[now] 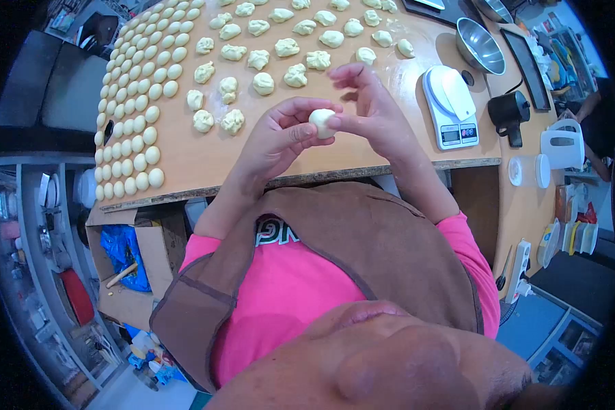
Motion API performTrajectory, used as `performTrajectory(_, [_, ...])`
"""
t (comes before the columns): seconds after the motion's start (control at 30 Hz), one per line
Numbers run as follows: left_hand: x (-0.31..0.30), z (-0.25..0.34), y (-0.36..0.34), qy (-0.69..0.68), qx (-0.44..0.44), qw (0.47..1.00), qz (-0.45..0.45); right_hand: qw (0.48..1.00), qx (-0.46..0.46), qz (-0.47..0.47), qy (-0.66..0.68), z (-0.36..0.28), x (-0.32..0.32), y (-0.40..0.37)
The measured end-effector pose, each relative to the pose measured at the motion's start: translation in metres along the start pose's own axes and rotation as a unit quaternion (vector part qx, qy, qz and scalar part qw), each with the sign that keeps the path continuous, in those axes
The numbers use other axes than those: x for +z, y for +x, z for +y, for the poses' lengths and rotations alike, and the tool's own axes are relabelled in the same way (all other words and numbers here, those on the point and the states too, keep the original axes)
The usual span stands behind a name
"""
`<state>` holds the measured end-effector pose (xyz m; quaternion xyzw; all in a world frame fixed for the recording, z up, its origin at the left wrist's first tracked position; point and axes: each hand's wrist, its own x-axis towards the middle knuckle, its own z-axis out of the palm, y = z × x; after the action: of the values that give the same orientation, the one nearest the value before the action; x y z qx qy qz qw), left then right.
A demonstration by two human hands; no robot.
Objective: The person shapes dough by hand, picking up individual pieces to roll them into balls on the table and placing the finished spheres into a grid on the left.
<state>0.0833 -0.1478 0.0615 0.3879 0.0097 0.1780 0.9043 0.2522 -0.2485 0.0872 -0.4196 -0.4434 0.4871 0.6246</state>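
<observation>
A smooth, pale dough ball is pinched between the thumb and fingers of my left hand, above the front part of the wooden table. My right hand presses its thumb against the ball's right side, while its other fingers are raised and apart, slightly blurred. Beyond my hands lie rough, lumpy dough pieces in loose rows. Smooth round dough balls stand in tight rows along the table's left side.
To the right are a white kitchen scale, a steel bowl, a black mug and a white pitcher. A cardboard box sits below the table's left edge. Another person's arm shows at far right.
</observation>
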Motion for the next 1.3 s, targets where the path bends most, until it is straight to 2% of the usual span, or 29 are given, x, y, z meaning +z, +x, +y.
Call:
performTrajectory(0.07, [-0.002, 0.001, 0.0, -0.003, -0.006, 1.0, 0.005, 0.977, -0.085, 0.104, -0.167, 0.0, 0.003, 0.001])
performTrajectory(0.1, [-0.002, 0.002, 0.001, -0.013, -0.012, 1.0, -0.001, 0.977, -0.085, 0.102, -0.167, 0.0, 0.001, 0.003])
performTrajectory(0.17, [-0.004, 0.006, -0.003, -0.025, -0.008, 1.0, 0.004, 0.974, -0.117, 0.169, 0.094, 0.0, -0.006, 0.008])
performTrajectory(0.2, [-0.004, 0.009, -0.005, -0.031, -0.01, 0.999, 0.014, 0.968, -0.124, 0.195, 0.098, 0.001, -0.01, 0.009])
performTrajectory(0.27, [-0.011, 0.015, -0.013, -0.033, 0.002, 0.999, 0.037, 0.97, -0.116, 0.185, 0.107, 0.01, -0.022, 0.012])
performTrajectory(0.33, [-0.029, 0.019, -0.027, 0.089, 0.065, 0.987, 0.117, 0.973, -0.102, 0.184, 0.093, 0.025, -0.031, 0.015])
performTrajectory(0.37, [-0.04, 0.023, -0.038, 0.094, 0.077, 0.983, 0.135, 0.976, -0.095, 0.165, 0.102, 0.034, -0.035, 0.018])
performTrajectory(0.43, [-0.065, 0.028, -0.067, 0.315, 0.121, 0.903, 0.267, 0.977, -0.057, 0.204, 0.04, 0.054, -0.043, 0.02])
performTrajectory(0.47, [-0.076, 0.031, -0.083, 0.356, 0.153, 0.874, 0.292, 0.98, -0.047, 0.186, 0.049, 0.065, -0.046, 0.021])
performTrajectory(0.5, [-0.086, 0.035, -0.1, 0.357, 0.155, 0.867, 0.311, 0.977, -0.037, 0.208, 0.023, 0.075, -0.049, 0.022])
performTrajectory(0.57, [-0.098, 0.044, -0.134, 0.56, 0.105, 0.699, 0.432, 0.976, -0.022, 0.216, 0.002, 0.091, -0.051, 0.025])
performTrajectory(0.6, [-0.087, 0.055, -0.145, 0.646, 0.047, 0.603, 0.465, 0.974, -0.026, 0.225, -0.008, 0.097, -0.051, 0.026])
performTrajectory(0.7, [-0.099, 0.061, -0.177, 0.661, 0.018, 0.554, 0.505, 0.975, -0.03, 0.219, -0.03, 0.104, -0.053, 0.029])
performTrajectory(0.73, [-0.095, 0.063, -0.182, 0.678, -0.009, 0.529, 0.511, 0.974, -0.052, 0.214, -0.048, 0.099, -0.05, 0.028])
performTrajectory(0.77, [-0.096, 0.064, -0.186, 0.676, -0.01, 0.526, 0.515, 0.972, -0.076, 0.21, -0.065, 0.097, -0.049, 0.027])
performTrajectory(0.83, [-0.104, 0.068, -0.19, 0.726, -0.013, 0.486, 0.486, 0.972, -0.079, 0.209, -0.069, 0.098, -0.049, 0.026])
performTrajectory(0.87, [-0.106, 0.069, -0.191, 0.726, -0.013, 0.487, 0.486, 0.972, -0.073, 0.21, -0.071, 0.098, -0.049, 0.024])
performTrajectory(0.93, [-0.11, 0.072, -0.191, 0.755, -0.064, 0.457, 0.466, 0.971, -0.068, 0.215, -0.074, 0.097, -0.048, 0.022])
performTrajectory(0.97, [-0.112, 0.074, -0.191, 0.756, -0.064, 0.458, 0.463, 0.97, -0.074, 0.218, -0.075, 0.096, -0.049, 0.021])
performTrajectory(1.03, [-0.114, 0.077, -0.19, 0.777, -0.129, 0.421, 0.451, 0.969, -0.079, 0.223, -0.077, 0.096, -0.051, 0.019])
performTrajectory(1.07, [-0.111, 0.077, -0.19, 0.777, -0.129, 0.421, 0.449, 0.969, -0.079, 0.222, -0.07, 0.096, -0.053, 0.019])
performTrajectory(1.13, [-0.096, 0.081, -0.185, 0.858, -0.111, 0.31, 0.395, 0.969, -0.081, 0.224, -0.064, 0.096, -0.055, 0.019])
performTrajectory(1.27, [-0.089, 0.08, -0.148, 0.87, -0.052, 0.299, 0.388, 0.971, -0.079, 0.209, -0.084, 0.095, -0.052, 0.021])
performTrajectory(1.3, [-0.097, 0.075, -0.134, 0.855, -0.002, 0.37, 0.363, 0.97, -0.075, 0.206, -0.107, 0.095, -0.051, 0.021])
